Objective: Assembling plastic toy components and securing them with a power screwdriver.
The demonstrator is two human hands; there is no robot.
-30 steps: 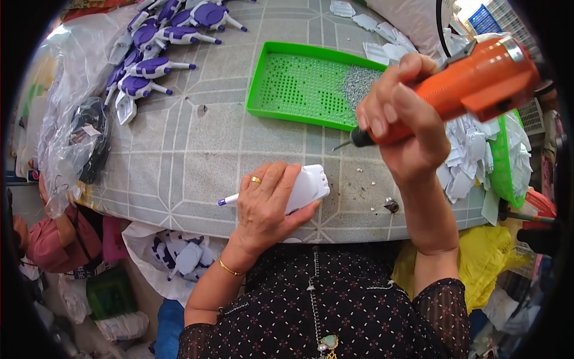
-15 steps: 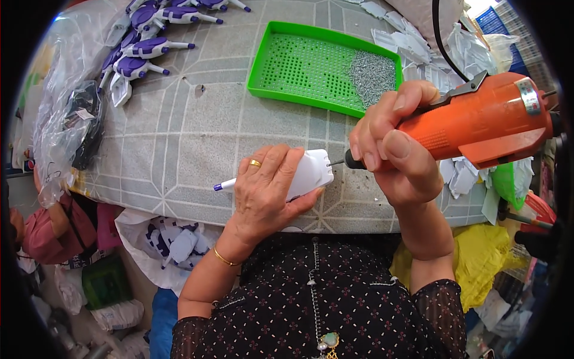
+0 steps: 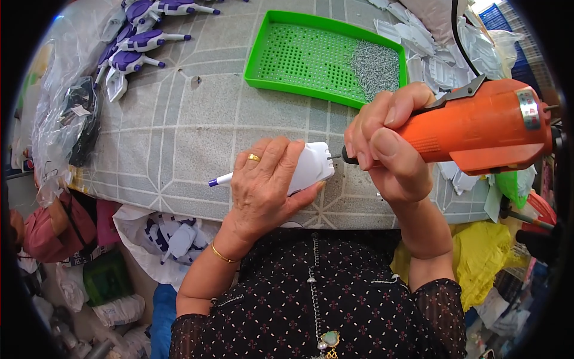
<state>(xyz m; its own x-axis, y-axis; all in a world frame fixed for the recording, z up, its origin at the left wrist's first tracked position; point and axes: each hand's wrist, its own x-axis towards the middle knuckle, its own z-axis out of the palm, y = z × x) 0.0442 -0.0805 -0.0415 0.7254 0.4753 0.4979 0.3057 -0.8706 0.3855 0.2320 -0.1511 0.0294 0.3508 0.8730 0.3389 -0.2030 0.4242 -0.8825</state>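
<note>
My left hand (image 3: 263, 179) is closed round a white plastic housing (image 3: 313, 166), pressing it down on the table. From its left side sticks a thin white stem with a purple tip (image 3: 213, 182). An orange electric screwdriver (image 3: 478, 128) lies in my right hand (image 3: 397, 140), with fingers wrapped round its front and lever. Its thin bit points left and meets the notched right end of the housing. Upper centre, a green perforated tray (image 3: 254, 73) holds a heap of small silver screws (image 3: 376, 67) in its right part.
Several purple-and-white assembled pieces (image 3: 134, 61) lie at the upper left, beside clear plastic bags (image 3: 63, 90). White plastic shells (image 3: 442, 72) are piled at the upper right under the screwdriver's black cord (image 3: 455, 36). Below the table edge, a white bag (image 3: 134, 230) holds more such pieces.
The view has shifted slightly, so tray and finished pieces sit a little higher. Both hands keep their holds; the screwdriver bit stays at the housing's notched end.
</note>
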